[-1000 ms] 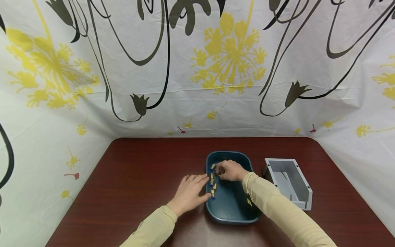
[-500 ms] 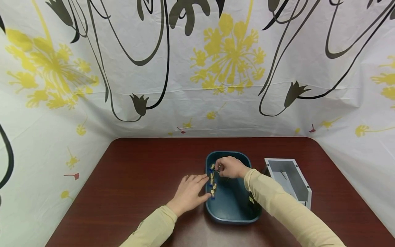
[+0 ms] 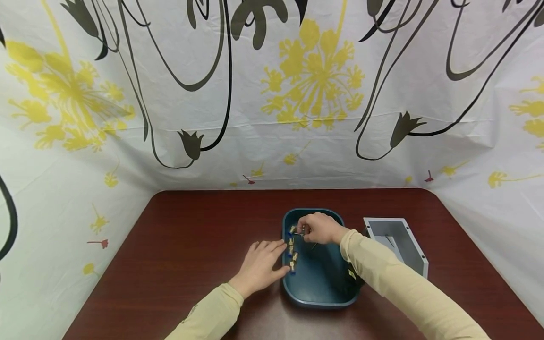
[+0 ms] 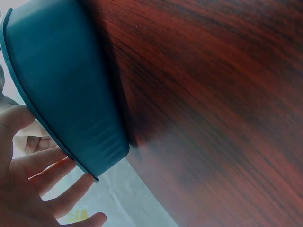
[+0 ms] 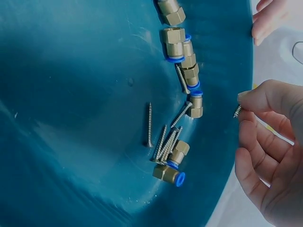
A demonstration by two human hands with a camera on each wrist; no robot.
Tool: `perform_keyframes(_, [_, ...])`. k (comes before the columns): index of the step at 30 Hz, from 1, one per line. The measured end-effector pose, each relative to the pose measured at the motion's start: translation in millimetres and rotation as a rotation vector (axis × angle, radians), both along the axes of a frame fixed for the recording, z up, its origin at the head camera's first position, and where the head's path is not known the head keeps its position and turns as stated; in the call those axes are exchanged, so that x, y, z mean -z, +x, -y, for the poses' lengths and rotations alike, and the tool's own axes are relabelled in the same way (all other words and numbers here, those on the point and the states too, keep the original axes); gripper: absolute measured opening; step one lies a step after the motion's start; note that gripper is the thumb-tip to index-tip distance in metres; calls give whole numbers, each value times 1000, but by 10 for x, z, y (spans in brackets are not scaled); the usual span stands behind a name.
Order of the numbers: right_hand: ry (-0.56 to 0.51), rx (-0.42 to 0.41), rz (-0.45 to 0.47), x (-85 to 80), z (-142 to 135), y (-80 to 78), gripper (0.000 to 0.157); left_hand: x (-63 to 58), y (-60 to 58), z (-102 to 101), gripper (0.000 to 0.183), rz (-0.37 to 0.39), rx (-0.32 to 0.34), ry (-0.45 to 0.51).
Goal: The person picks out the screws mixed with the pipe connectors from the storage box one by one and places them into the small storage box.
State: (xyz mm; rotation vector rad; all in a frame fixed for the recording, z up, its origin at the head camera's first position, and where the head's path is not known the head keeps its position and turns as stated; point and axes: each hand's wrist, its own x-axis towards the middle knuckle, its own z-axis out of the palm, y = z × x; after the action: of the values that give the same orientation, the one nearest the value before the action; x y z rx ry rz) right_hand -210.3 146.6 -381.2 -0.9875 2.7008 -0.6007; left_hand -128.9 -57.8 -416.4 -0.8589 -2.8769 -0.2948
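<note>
A dark blue-green plastic bin (image 3: pixel 316 303) stands on the table. My left hand (image 3: pixel 260 267) has its fingers spread, with fingertips and thumb at the bin's left rim; the left wrist view shows them along the edge of the bin wall (image 4: pixel 66 75). My right hand (image 3: pixel 321 228) is over the far part of the bin, pinching a small screw (image 5: pixel 237 111) between thumb and index finger, its threaded tip showing. Below it on the bin floor lie several loose screws (image 5: pixel 150 124). Several brass push-fit fittings with blue collars (image 5: pixel 174 43) lie in a row along the bin's left side.
Right of the bin stands a grey open box (image 3: pixel 384 220) with a thin metal piece inside, partly behind the right sleeve (image 3: pixel 395 278). Something black and yellow (image 3: pixel 352 274) shows beside that sleeve at the bin's right side. A patterned cloth (image 3: pixel 255 94) hangs behind the dark red-brown table (image 3: pixel 191 226).
My right hand has risen slightly toward the bin's far end, and its sleeve has swung right, covering more of the grey box. The left hand stays at the rim.
</note>
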Motion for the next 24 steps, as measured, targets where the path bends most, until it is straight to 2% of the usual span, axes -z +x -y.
perform_keyframes(16, [27,-38,-85,-139,-168,37,14,-5,6,-3,55,2,-5,3])
perform_keyframes(24, [58,-30,-95,-197,-300,62,16,-13,5,-1,55,-9,0,1])
